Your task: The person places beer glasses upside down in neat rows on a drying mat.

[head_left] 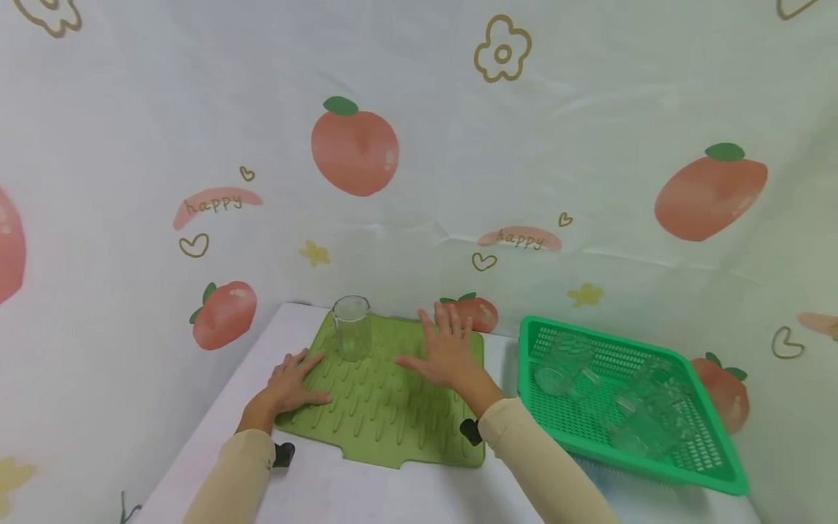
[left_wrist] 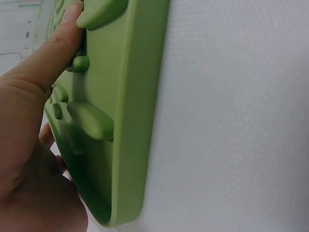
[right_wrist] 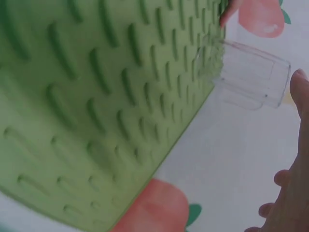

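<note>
A green drying mat with raised ridges lies on the table. Near its back left corner stands a clear mug; the right wrist view shows the handle of this mug. My left hand rests at the mat's left edge, fingers spread. In the left wrist view its thumb lies along the ridged surface by the raised rim. Over the right part of the mat hovers my right hand, fingers apart and holding nothing.
A green plastic basket stands to the right of the mat with several clear mugs lying in it. Behind the table hangs a white curtain printed with fruit. White cloth covers the tabletop.
</note>
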`<state>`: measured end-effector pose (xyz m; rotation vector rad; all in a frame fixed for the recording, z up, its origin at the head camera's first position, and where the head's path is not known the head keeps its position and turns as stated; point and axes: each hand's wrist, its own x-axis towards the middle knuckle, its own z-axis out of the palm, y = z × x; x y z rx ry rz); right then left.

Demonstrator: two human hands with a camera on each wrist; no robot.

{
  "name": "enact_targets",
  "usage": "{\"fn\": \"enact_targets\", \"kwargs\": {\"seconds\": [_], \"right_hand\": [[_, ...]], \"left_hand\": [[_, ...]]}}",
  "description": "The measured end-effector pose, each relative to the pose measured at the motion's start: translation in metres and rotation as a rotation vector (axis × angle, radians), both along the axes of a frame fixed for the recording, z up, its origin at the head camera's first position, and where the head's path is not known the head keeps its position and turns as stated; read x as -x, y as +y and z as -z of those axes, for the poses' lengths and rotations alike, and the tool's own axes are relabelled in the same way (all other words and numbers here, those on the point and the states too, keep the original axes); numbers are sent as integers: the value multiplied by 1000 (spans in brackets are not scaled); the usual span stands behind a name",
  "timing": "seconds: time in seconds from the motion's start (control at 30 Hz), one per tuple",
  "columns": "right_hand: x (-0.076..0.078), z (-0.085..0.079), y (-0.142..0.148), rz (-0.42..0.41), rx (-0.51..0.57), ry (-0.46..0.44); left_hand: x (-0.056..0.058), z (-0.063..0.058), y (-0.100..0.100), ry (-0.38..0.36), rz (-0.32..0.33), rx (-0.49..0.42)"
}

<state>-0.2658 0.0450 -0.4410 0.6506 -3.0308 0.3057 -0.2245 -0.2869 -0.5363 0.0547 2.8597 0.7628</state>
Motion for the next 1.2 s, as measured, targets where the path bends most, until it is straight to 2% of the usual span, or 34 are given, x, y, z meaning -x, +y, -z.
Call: {"fn": "enact_targets", "kwargs": {"seconds": [0.2, 0.33, 0.5, 0.7, 0.83, 1.0, 1.2], "right_hand": [[-1, -2, 27, 9, -15, 26], [0, -5, 45, 24, -2, 40], [2, -18, 67, 62, 12, 19], [4, -35, 93, 104, 8, 5], [10, -36, 111, 126, -37, 23], [18, -34, 134, 165, -111, 2], [21, -35, 159, 202, -112, -33]], "left_hand": [[3, 0, 1, -2, 2, -9], [0, 2, 0, 6, 5, -27], [-1, 5, 0, 34, 11, -35], [1, 2, 0, 12, 11, -30], [1, -2, -1, -5, 5, -5], [1, -1, 0, -3, 6, 0], [1, 0, 1, 5, 10, 2]]}}
